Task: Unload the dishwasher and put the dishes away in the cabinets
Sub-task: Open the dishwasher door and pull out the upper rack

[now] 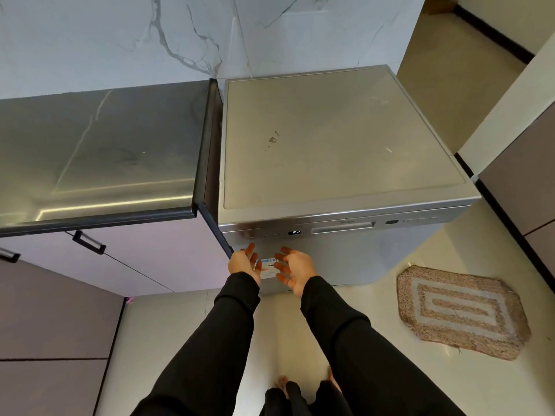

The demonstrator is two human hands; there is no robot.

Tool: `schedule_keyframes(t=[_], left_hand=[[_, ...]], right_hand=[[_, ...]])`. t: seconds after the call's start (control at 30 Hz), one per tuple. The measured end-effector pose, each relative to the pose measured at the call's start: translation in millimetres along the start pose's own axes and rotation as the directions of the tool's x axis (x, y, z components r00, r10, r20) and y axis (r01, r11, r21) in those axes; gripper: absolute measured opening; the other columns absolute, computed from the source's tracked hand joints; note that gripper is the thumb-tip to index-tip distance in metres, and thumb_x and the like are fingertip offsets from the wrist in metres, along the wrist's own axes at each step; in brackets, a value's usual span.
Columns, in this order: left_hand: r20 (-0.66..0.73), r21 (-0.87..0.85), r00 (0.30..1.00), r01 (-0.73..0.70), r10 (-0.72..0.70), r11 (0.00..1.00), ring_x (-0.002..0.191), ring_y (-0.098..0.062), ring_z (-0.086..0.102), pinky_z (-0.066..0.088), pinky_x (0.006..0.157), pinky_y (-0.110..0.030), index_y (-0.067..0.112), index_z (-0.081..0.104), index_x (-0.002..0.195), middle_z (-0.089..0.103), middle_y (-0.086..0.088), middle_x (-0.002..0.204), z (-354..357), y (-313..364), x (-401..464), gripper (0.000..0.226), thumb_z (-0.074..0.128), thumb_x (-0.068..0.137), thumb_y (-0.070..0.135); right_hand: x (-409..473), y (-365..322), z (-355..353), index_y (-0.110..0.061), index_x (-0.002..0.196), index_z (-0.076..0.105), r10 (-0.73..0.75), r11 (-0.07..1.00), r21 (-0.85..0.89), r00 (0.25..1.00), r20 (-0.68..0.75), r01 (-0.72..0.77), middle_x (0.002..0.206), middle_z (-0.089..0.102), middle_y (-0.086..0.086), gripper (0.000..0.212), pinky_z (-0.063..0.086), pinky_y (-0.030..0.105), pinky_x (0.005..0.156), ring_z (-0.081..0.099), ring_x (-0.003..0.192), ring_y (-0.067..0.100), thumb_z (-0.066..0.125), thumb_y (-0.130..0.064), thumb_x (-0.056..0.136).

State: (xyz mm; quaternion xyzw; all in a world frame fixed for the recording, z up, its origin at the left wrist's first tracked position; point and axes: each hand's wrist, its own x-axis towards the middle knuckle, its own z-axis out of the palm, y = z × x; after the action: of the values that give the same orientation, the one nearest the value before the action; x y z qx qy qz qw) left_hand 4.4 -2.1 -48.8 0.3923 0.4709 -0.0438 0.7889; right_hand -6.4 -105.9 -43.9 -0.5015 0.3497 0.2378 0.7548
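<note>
A silver freestanding dishwasher [336, 151] stands in the middle, its door closed and its display reading P2. A recessed door handle [342, 228] runs along the control strip. My left hand [244, 262] and my right hand [295, 270] hover side by side in front of the door, below the control strip, palms facing each other with fingers spread and relaxed. Neither holds anything. A label sticker [268, 267] on the door shows between them. No dishes are in view.
A steel countertop [99, 154] sits left of the dishwasher, with mauve cabinet doors [144, 253] and black handles [89, 242] beneath it. A woven mat [459, 310] lies on the tiled floor at right. A tall cabinet [522, 181] borders the right edge.
</note>
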Motion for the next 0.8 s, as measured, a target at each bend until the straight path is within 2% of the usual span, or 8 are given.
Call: schedule_keyframes(t=[0.13,0.27,0.5,0.6,0.7,0.8], left_hand=[[-0.050,-0.074,0.998,-0.043,0.039,0.996,0.120,-0.020,0.047,0.039,0.093,-0.031,0.012,0.048,0.124,0.061,-0.004,0.118,4.5,-1.2,7.9,0.029,0.033,0.100,0.016],[-0.071,-0.152,0.997,-0.031,0.021,0.988,0.113,-0.017,0.048,0.038,0.091,-0.030,0.013,0.052,0.108,0.058,-0.003,0.113,9.9,-4.3,5.6,0.019,0.035,0.099,0.017],[-0.138,-0.192,0.990,-0.048,0.021,0.980,0.102,-0.016,0.046,0.037,0.091,-0.030,0.009,0.052,0.127,0.056,-0.002,0.112,21.9,-2.4,2.7,0.035,0.035,0.099,0.020],[-0.124,-0.250,0.992,-0.055,0.025,0.967,0.107,-0.015,0.046,0.036,0.092,-0.029,0.010,0.052,0.128,0.057,-0.001,0.113,25.7,-3.9,1.0,0.037,0.034,0.097,0.017],[-0.117,-0.275,0.993,-0.051,0.019,0.960,0.112,-0.015,0.047,0.036,0.095,-0.028,0.010,0.056,0.126,0.057,-0.001,0.114,25.5,-5.2,0.9,0.037,0.035,0.097,0.017],[-0.088,-0.311,0.996,-0.036,0.009,0.950,0.116,-0.014,0.047,0.035,0.100,-0.029,0.011,0.059,0.114,0.058,0.001,0.117,23.4,-6.7,3.5,0.031,0.033,0.098,0.018]], right_hand=[[8.7,13.0,6.6,-0.013,0.119,0.055,0.059,0.998,0.005,0.998,-0.002,-0.059,0.115,0.063,0.013,0.023,0.048,0.033,0.079,0.060,0.089,0.019,0.041,-0.012,0.100],[15.8,21.8,4.3,-0.011,0.121,0.055,0.085,0.996,0.028,0.996,-0.023,-0.085,0.122,0.061,0.016,0.024,0.048,0.035,0.081,0.058,0.098,0.023,0.045,-0.011,0.099],[19.4,14.3,0.7,-0.010,0.128,0.052,0.063,0.998,0.029,0.998,-0.023,-0.063,0.125,0.060,0.016,0.030,0.046,0.036,0.085,0.057,0.100,0.023,0.041,-0.011,0.100],[18.2,9.6,0.2,-0.010,0.129,0.053,0.048,0.999,0.023,0.999,-0.014,-0.048,0.125,0.060,0.015,0.032,0.049,0.030,0.074,0.057,0.101,0.023,0.041,-0.010,0.100],[18.2,9.5,-2.4,-0.011,0.130,0.053,0.051,0.998,0.026,0.999,-0.020,-0.050,0.124,0.061,0.014,0.032,0.049,0.033,0.079,0.058,0.105,0.025,0.042,-0.011,0.100],[17.8,10.2,-4.2,-0.011,0.129,0.054,0.047,0.999,0.023,0.999,-0.021,-0.047,0.124,0.061,0.015,0.031,0.049,0.035,0.083,0.058,0.112,0.027,0.042,-0.012,0.100]])
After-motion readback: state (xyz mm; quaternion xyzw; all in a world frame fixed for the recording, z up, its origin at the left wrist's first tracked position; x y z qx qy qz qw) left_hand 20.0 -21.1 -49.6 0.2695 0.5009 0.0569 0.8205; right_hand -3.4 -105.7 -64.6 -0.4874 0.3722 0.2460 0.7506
